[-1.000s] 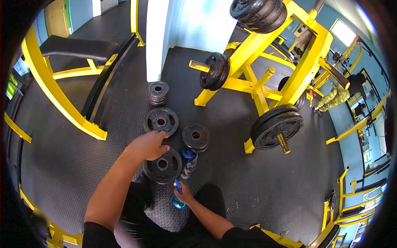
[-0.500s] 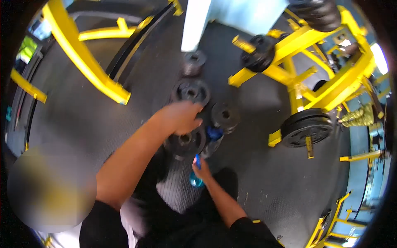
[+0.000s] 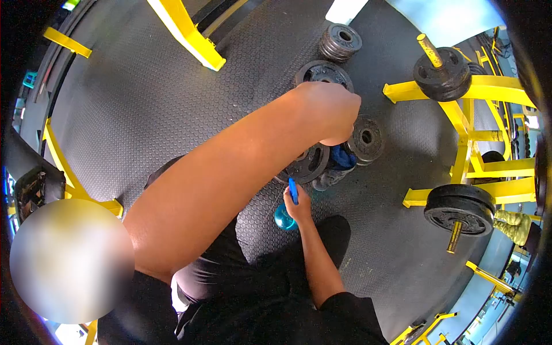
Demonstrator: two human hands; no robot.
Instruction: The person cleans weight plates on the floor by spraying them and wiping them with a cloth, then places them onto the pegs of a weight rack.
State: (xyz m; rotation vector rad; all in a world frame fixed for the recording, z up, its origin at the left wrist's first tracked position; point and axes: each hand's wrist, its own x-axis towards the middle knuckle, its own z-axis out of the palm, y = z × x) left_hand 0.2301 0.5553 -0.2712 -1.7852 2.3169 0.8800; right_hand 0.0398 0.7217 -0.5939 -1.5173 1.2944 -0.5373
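My left hand (image 3: 336, 112) is curled closed above the weight plates, seen from its back; whatever its fingers hold is hidden. Behind it lies a large black plate (image 3: 323, 72), partly covered by the hand. Another large plate (image 3: 307, 167) shows below my wrist. To the right sits a stack of smaller plates (image 3: 367, 138). A crumpled blue cloth (image 3: 343, 158) lies between these plates, beside a grey item (image 3: 328, 179) that I cannot identify. Low in front of me, my right hand (image 3: 299, 206) grips a teal spray bottle (image 3: 284, 218) with a blue trigger top.
A stack of small plates (image 3: 340, 43) stands farther forward on the black textured floor (image 3: 144, 103). On the right, a yellow rack (image 3: 463, 144) carries plates (image 3: 460, 210) on its pegs. A yellow machine leg (image 3: 192, 37) stands at upper left.
My view has shifted, so the plates appear higher and farther right. My left hand's fingers, partly spread before, are now curled in. The spray bottle stays in my right hand.
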